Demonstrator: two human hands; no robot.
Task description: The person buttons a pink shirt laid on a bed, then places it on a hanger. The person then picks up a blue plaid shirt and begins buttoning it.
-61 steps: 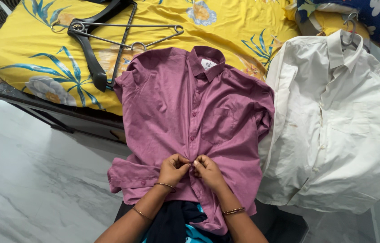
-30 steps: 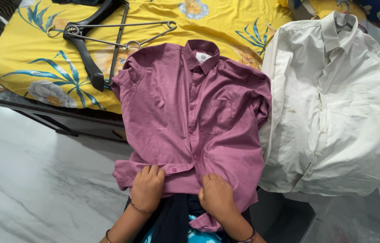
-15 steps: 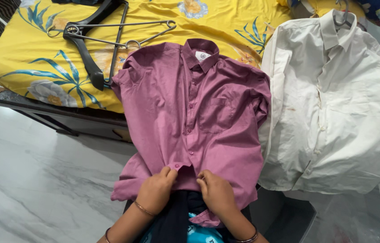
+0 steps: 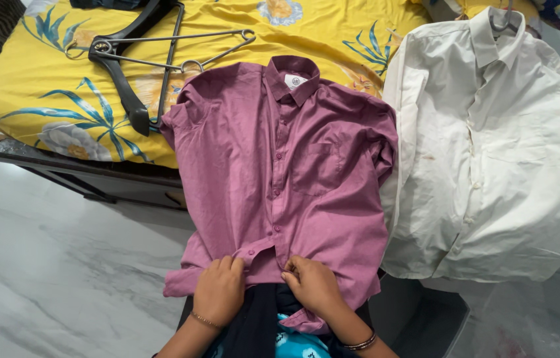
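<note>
Both hands pinch the purple shirt [image 4: 280, 172] hem: left hand [image 4: 219, 290], right hand [image 4: 313, 285]. A white shirt [image 4: 499, 152] lies at three o'clock (touching it).

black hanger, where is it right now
In the head view the black hanger lies at upper left on the yellow bedsheet, tangled with wire hangers, just left of the purple shirt.
</note>
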